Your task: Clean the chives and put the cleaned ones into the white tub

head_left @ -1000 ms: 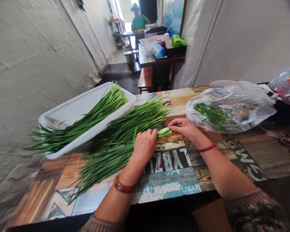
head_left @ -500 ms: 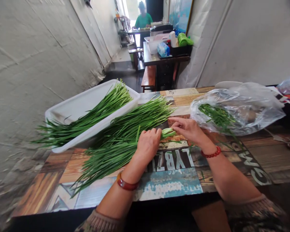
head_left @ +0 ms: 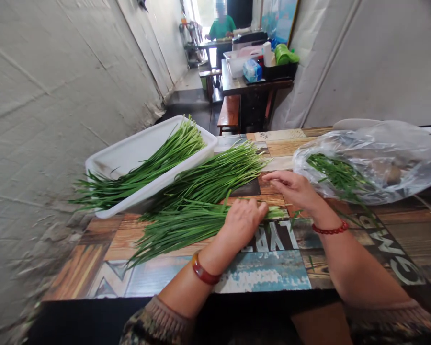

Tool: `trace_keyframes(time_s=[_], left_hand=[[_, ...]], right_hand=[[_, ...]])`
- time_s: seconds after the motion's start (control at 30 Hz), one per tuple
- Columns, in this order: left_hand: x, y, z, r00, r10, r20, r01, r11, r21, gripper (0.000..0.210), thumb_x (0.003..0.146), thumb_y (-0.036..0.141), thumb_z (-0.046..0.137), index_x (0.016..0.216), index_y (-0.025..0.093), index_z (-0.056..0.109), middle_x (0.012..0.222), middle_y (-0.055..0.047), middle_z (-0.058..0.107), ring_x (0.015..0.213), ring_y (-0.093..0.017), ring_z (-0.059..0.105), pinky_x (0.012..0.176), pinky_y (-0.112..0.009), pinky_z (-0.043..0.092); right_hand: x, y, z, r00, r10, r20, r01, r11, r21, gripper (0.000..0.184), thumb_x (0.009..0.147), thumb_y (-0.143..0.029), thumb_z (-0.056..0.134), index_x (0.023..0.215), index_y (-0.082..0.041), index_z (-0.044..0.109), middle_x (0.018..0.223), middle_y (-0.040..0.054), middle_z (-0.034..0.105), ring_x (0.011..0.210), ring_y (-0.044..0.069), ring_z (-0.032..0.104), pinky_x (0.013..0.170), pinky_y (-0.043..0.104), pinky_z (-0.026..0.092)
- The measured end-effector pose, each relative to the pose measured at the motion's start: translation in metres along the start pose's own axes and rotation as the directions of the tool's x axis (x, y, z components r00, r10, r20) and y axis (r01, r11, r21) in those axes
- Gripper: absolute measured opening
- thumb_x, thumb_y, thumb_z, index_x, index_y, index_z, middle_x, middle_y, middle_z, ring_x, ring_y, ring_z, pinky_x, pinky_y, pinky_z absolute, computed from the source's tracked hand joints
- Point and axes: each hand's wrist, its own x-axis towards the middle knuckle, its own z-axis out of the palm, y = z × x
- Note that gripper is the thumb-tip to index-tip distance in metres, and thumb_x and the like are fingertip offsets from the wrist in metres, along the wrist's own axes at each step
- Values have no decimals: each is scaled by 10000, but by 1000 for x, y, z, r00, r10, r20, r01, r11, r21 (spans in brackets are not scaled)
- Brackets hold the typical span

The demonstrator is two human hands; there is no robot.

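A bunch of garlic chives [head_left: 187, 225] lies on the patterned table, leaves to the left and pale stem ends to the right. Over its stems rests my left hand [head_left: 244, 218], its fingers curled around them. My right hand [head_left: 290, 189] hovers just above and right of the stem ends, apart from them. Its thumb and fingertips are drawn together; whether a scrap is between them I cannot make out. Behind the bunch lies a larger pile of chives [head_left: 215, 170]. More chives [head_left: 165, 155] fill part of a white plastic tub [head_left: 124, 143], leaves hanging over its left rim.
A clear plastic bag [head_left: 409, 158] on the right has green trimmings [head_left: 339, 172] at its mouth. Loose bits lie near my right wrist. Beyond the table stand a wooden bench [head_left: 230, 112] and another table [head_left: 233, 86] with containers. A person in green [head_left: 222, 28] is farther back.
My left hand has shifted right and nearer to me with the chives, which sit lower on the table. My right hand has come away from the stem ends. The view has swung slightly left.
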Motion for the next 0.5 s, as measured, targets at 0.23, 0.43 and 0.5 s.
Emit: trace_keyframes(time_s=[0.23,0.43,0.5], left_hand=[[-2,20,11,990,141,-15,-141,990,13,250,935,106,412,1145,122,547,929,-132,669,901,-253,642,789,-402,481],[-5,27,19,986,142,-87,-146,989,-31,359,936,88,400,1267,117,535,1301,-151,604,1182,-278,570,964,-429,455],[-6,30,20,982,151,-116,-155,988,-22,386,935,75,387,1296,115,518,1362,-150,562,1234,-276,533,990,-432,442]], right_hand=[[10,-39,32,938,-240,250,293,935,-199,413,958,-164,394,1326,-229,570,1355,79,588,1249,196,547,1053,404,463],[21,-63,49,843,-125,523,414,771,-483,210,902,-98,486,927,-168,683,857,72,683,828,201,603,800,331,467],[23,-64,56,875,-130,467,388,767,-512,201,906,-109,468,879,-160,661,806,71,659,786,196,577,766,314,440]])
